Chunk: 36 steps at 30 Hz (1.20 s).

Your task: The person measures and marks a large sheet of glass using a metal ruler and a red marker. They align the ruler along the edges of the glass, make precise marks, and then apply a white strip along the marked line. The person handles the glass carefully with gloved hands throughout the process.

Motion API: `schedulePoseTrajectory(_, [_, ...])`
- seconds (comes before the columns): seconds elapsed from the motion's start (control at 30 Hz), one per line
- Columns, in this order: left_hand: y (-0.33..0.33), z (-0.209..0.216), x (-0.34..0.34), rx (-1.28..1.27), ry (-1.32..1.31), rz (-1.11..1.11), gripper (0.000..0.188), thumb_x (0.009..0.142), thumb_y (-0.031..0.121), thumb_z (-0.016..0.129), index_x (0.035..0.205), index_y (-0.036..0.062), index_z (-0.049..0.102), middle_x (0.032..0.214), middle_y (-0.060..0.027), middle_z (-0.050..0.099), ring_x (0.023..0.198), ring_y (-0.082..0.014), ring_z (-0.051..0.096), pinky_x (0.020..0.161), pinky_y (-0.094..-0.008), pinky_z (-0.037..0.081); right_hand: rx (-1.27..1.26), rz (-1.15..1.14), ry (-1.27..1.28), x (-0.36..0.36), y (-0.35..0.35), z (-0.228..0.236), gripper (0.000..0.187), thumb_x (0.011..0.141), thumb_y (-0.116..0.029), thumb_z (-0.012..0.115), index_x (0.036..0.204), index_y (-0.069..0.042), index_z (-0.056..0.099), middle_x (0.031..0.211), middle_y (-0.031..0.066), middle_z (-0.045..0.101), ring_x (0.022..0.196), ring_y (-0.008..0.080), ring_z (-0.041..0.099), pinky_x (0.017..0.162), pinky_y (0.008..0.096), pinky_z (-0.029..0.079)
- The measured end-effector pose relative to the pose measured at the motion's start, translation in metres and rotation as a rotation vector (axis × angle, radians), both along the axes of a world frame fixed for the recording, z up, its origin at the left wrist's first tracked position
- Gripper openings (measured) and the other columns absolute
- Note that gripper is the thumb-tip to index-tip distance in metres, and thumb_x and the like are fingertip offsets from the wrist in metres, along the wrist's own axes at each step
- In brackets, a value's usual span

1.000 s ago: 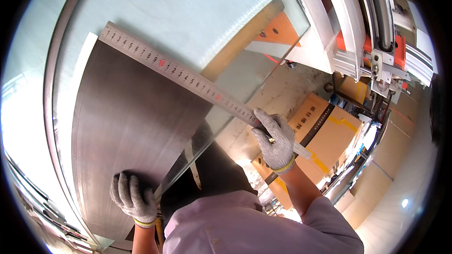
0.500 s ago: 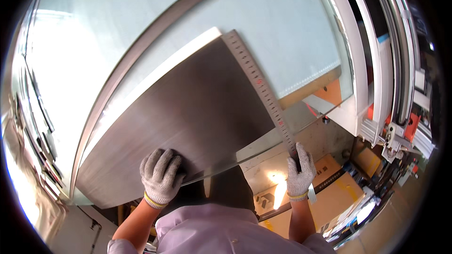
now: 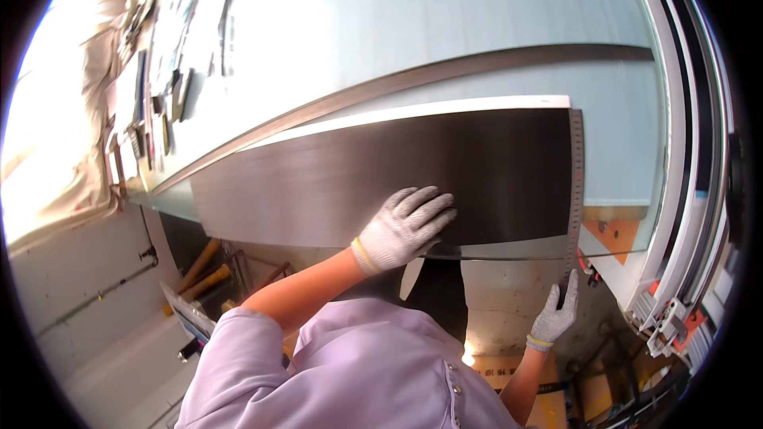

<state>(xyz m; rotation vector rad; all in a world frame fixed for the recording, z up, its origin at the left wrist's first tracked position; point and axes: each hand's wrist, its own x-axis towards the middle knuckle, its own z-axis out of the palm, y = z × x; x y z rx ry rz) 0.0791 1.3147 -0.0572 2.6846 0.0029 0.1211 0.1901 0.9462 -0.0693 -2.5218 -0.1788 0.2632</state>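
Note:
A dark brown-grey rectangular sheet (image 3: 381, 183) with a white strip (image 3: 413, 114) along its far edge lies at the table's near side. My left hand (image 3: 404, 230), in a pale knit glove, rests on the sheet near its front edge, palm down with fingers stretched out. Along the sheet's right end runs a steel ruler (image 3: 578, 175), roughly at right angles to the long edge. Just beyond the table's front edge, my gloved right hand (image 3: 554, 319) grips the near end of that ruler between thumb and fingers.
Under the sheet is a pale glass-topped table (image 3: 509, 0). Behind the sheet lies a long thin dark strip (image 3: 477, 68). Machine rails (image 3: 695, 127) border the right side. Several slim tools (image 3: 179, 95) lie at the left. A cardboard box (image 3: 509, 367) is below, by my right forearm.
My view has turned, so the sheet and ruler appear rotated clockwise. The left hand now rests farther right along the sheet. The right hand still holds the ruler's near end.

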Motion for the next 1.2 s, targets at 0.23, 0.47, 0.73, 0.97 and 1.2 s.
schedulePoseTrajectory(0.23, [0.004, 0.005, -0.006, -0.031, -0.040, -0.004, 0.061, 0.073, 0.026, 0.082, 0.130, 0.0131, 0.065, 0.140, -0.0079, 0.058, 0.128, -0.0291, 0.057, 0.106, -0.0482, 0.049, 0.004, 0.090, -0.113, -0.001, -0.004, -0.004, 0.049, 0.094, -0.005, 0.065, 0.142, 0.001, 0.059, 0.139, 0.0202, 0.064, 0.123, 0.0363, 0.062, 0.104, 0.0436, 0.048])
schedulePoseTrajectory(0.47, [0.008, 0.004, -0.007, -0.031, -0.073, -0.019, 0.059, 0.075, 0.024, 0.080, 0.130, 0.0102, 0.065, 0.141, -0.0106, 0.058, 0.130, -0.0324, 0.055, 0.106, -0.0505, 0.047, -0.020, 0.070, -0.107, -0.003, 0.015, 0.011, 0.048, 0.093, -0.004, 0.065, 0.141, 0.000, 0.060, 0.138, 0.0178, 0.065, 0.125, 0.0313, 0.063, 0.106, 0.0410, 0.048])
schedulePoseTrajectory(0.73, [-0.004, 0.013, 0.004, -0.036, 0.011, 0.011, 0.058, 0.072, 0.018, 0.080, 0.127, 0.0098, 0.066, 0.139, -0.0104, 0.059, 0.129, -0.0344, 0.054, 0.108, -0.0527, 0.044, -0.015, -0.037, -0.042, 0.000, 0.009, 0.011, 0.048, 0.090, -0.011, 0.072, 0.137, -0.013, 0.065, 0.117, 0.0180, 0.069, 0.104, 0.0350, 0.068, 0.090, 0.0412, 0.054])
schedulePoseTrajectory(0.97, [-0.004, 0.010, 0.001, -0.020, 0.052, 0.005, 0.059, 0.071, 0.018, 0.080, 0.128, 0.0106, 0.066, 0.141, -0.0104, 0.058, 0.130, -0.0361, 0.053, 0.109, -0.0537, 0.042, 0.083, -0.105, -0.099, -0.007, 0.009, 0.010, 0.053, 0.088, -0.004, 0.072, 0.140, -0.006, 0.061, 0.128, 0.0168, 0.068, 0.112, 0.0289, 0.068, 0.097, 0.0380, 0.053])
schedulePoseTrajectory(1.2, [0.000, 0.012, 0.001, -0.043, 0.010, -0.005, 0.058, 0.074, 0.022, 0.079, 0.129, 0.0105, 0.065, 0.139, -0.0109, 0.059, 0.130, -0.0343, 0.054, 0.109, -0.0532, 0.043, 0.553, -0.323, -0.149, 0.054, 0.055, 0.093, 0.057, 0.093, 0.000, 0.061, 0.148, 0.004, 0.048, 0.092, 0.0048, 0.060, 0.076, 0.0115, 0.059, 0.067, 0.0261, 0.051])
